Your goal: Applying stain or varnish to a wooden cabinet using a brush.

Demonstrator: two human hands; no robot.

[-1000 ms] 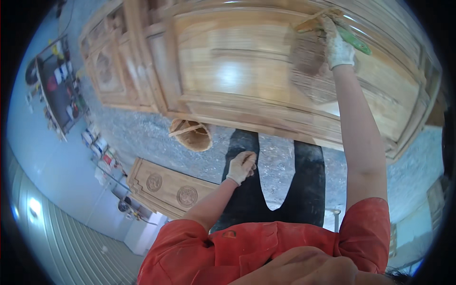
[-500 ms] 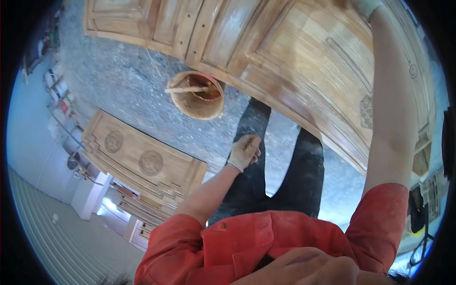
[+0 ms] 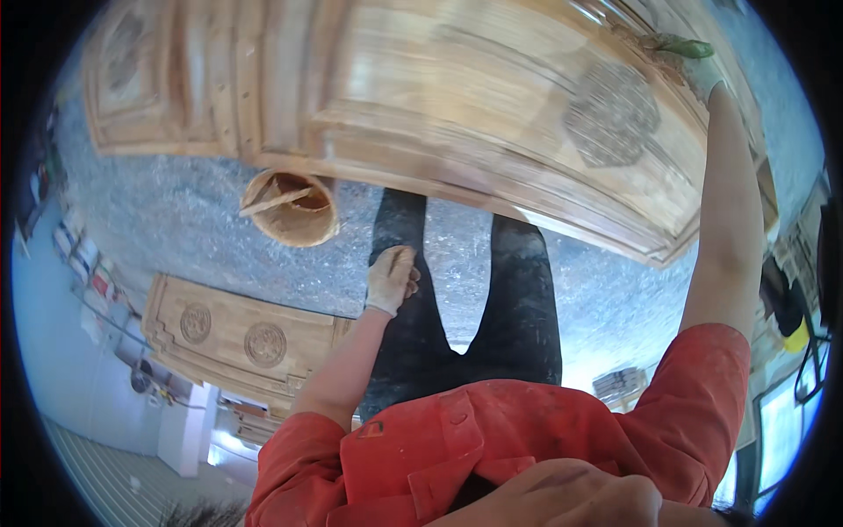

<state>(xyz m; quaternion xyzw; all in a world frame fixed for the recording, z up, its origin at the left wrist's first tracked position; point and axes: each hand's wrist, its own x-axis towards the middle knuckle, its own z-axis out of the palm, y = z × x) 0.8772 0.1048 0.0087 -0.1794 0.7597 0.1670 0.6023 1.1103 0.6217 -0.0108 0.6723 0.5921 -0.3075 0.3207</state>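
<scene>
My right hand (image 3: 707,70), in a whitish glove and blurred, is closed on a green-handled brush (image 3: 685,46) at the upper right of a pale wooden panelled piece (image 3: 439,105), beside an octagonal carved patch (image 3: 610,114). My left hand (image 3: 393,277), in a dusty white glove, hangs against my left thigh with curled fingers and nothing visible in them. A round tan bucket (image 3: 272,228) with brown contents stands on the floor against the piece's lower edge, left of my legs, with a wooden stick (image 3: 263,205) lying across its top.
Behind me at lower left lies another wooden panel (image 3: 228,321) with round carvings. Along the left wall are containers (image 3: 75,246) and cables. A black-and-yellow object (image 3: 786,312) sits at the far right. The floor (image 3: 193,211) is speckled grey.
My right hand with the brush has moved rightward since a second ago. My left hand stays by my thigh. The view has shifted, moving the bucket about in the picture.
</scene>
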